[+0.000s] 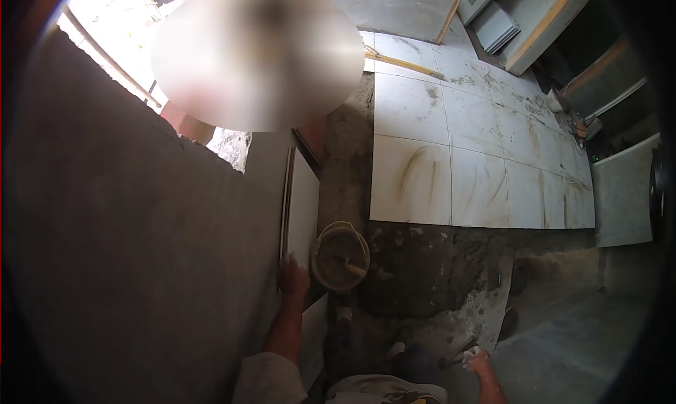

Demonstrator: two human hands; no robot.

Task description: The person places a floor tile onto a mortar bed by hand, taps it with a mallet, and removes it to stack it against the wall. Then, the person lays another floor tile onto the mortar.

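Touching the near edge of a leaning tile [303, 205], the left hand [293, 276] has a grip I cannot judge. The right hand [477, 360] curls around a dark tool [451, 362].

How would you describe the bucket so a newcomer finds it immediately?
Find the white floor tiles, then their near left corner. Beyond that corner, toward the left hand, stands the bucket. Its round rim sets it apart from the flat, rectangular tile standing beside it.
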